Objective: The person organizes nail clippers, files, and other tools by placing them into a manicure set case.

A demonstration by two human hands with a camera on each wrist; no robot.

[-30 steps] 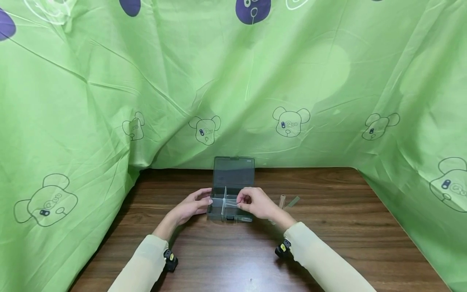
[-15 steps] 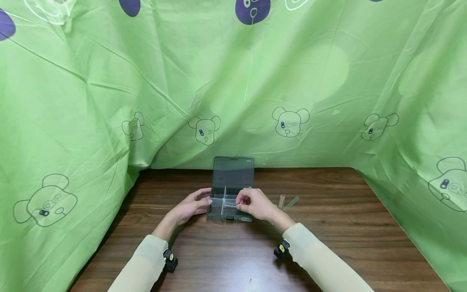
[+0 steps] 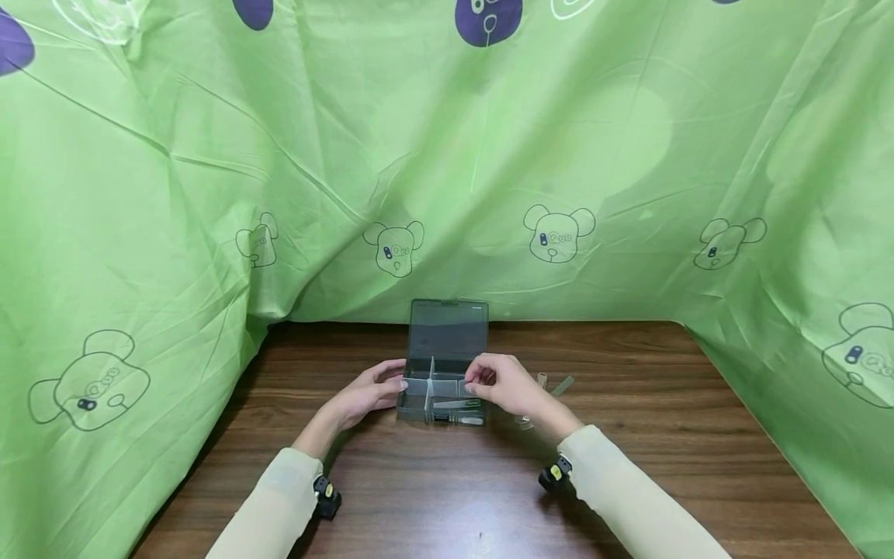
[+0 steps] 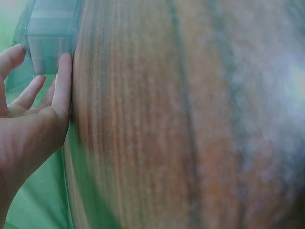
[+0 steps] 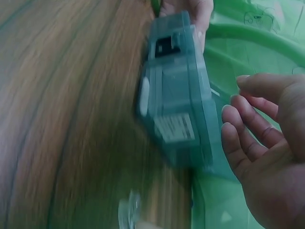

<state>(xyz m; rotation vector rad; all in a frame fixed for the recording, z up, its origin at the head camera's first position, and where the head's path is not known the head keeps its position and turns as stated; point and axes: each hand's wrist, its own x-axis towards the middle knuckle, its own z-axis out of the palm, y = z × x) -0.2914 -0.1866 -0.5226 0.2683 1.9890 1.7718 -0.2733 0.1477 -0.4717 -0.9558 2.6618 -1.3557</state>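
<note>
Right hand (image 3: pixel 508 386) off the divider (image 3: pixel 450 404) now

A big green cloth (image 3: pixel 209 155) with little bears fills the top. A brown wooden desk (image 3: pixel 663 466) sits at the bottom.

My dark wooden table (image 3: pixel 628 466) carries a smoky clear plastic box (image 3: pixel 441 404) near its far edge, at about twelve o'clock from me, lid (image 3: pixel 448 330) propped open toward the green cloth. At roughly two o'clock, just beside the box, lie a few small clear plastic strips (image 3: pixel 559 386) flat on the wood.
</note>
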